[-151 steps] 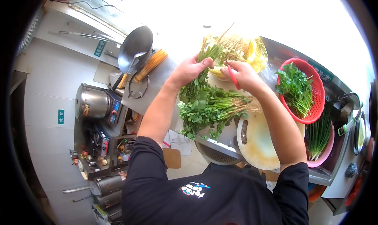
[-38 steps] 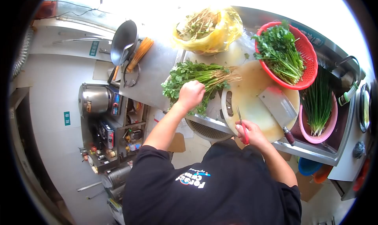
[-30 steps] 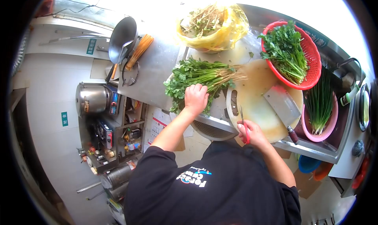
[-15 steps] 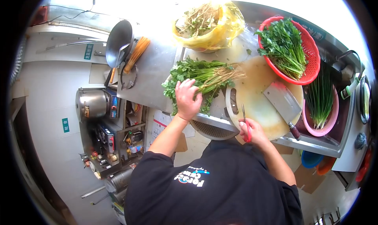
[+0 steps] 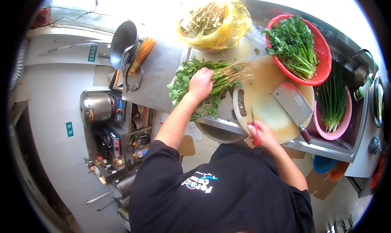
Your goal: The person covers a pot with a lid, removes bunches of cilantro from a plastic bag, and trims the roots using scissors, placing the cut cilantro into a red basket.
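My left hand (image 5: pixel 201 84) is closed on the leafy green bunch (image 5: pixel 183 86), which lies on the steel counter with its pale roots (image 5: pixel 238 72) towards the right. How many stems the fingers hold is hidden. My right hand (image 5: pixel 262 135) holds red-handled scissors (image 5: pixel 253 118) at the near edge of the round cutting board (image 5: pixel 260 86), blades pointing away from me. A cleaver (image 5: pixel 292 103) lies on the board. Behind the bunch stands a yellow plastic bag (image 5: pixel 232 31) with rooty trimmings in it. A red basket (image 5: pixel 324 55) at the right holds more leafy greens (image 5: pixel 296 47).
At far right, a pink bowl (image 5: pixel 347 121) of long green stalks (image 5: pixel 332 98) sits in the sink (image 5: pixel 354 139). A wok (image 5: pixel 123 41) and a bundle of thin orange sticks (image 5: pixel 142 54) are at the left, with a steel pot (image 5: pixel 97 107) nearer.
The bunch my hands held up 5 seconds ago is no longer in them. My left hand has moved onto the lying greens and closed; my right has come down near my body with the scissors.
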`<state>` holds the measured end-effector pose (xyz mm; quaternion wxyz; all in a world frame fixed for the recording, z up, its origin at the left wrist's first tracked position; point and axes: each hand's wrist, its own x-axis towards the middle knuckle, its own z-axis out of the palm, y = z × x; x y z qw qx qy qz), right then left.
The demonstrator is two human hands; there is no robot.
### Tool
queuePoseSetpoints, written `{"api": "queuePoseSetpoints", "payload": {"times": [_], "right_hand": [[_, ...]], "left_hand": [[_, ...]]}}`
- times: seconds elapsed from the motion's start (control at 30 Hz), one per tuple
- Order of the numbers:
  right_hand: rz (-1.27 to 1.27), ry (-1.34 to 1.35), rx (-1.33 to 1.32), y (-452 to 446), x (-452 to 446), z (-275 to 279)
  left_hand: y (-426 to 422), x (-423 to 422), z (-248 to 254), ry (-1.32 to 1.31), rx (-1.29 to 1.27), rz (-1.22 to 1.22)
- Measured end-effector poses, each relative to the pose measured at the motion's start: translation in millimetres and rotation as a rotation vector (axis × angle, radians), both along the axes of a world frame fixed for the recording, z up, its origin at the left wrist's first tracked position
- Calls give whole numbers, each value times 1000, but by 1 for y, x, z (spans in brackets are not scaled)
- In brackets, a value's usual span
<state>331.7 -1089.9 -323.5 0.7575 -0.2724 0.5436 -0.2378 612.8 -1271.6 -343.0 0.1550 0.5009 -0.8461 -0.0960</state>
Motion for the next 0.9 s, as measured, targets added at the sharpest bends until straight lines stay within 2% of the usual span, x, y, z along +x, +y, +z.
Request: {"api": "queuePoseSetpoints", "payload": {"times": [0.03, 0.1, 0.17, 0.3, 0.37, 0.4, 0.43, 0.53, 0.6, 0.7, 0.77, 0.9], "right_hand": [[9, -2, 0, 0, -1, 0], [13, -2, 4, 2, -4, 0], [-16, -17, 16, 5, -4, -1], [10, 3, -16, 5, -8, 1], [-11, -38, -11, 8, -7, -5], [-5, -42, -14, 7, -6, -5], [2, -43, -17, 5, -5, -5], [38, -46, -31, -3, 1, -1], [70, -46, -45, -11, 7, 7], [139, 22, -136, -33, 24, 17], [201, 74, -402, -50, 35, 16], [343, 177, -615, -109, 55, 82]], "left_hand": [[-2, -1, -4, 3, -1, -6], [-4, -1, -7, -197, 76, 53], [-3, 1, -6, -227, 114, 81], [1, 14, 20, 120, 71, 131], [4, 29, 22, 409, 130, 122], [9, 33, 30, 677, 438, 293], [9, 41, 38, 776, 559, 332], [10, 54, 65, 926, 561, 276], [9, 59, 85, 1167, 688, 269], [4, 64, 100, 1172, 713, 349], [1, 65, 106, 1171, 708, 345], [-5, 58, 130, 1106, 684, 328]]}}
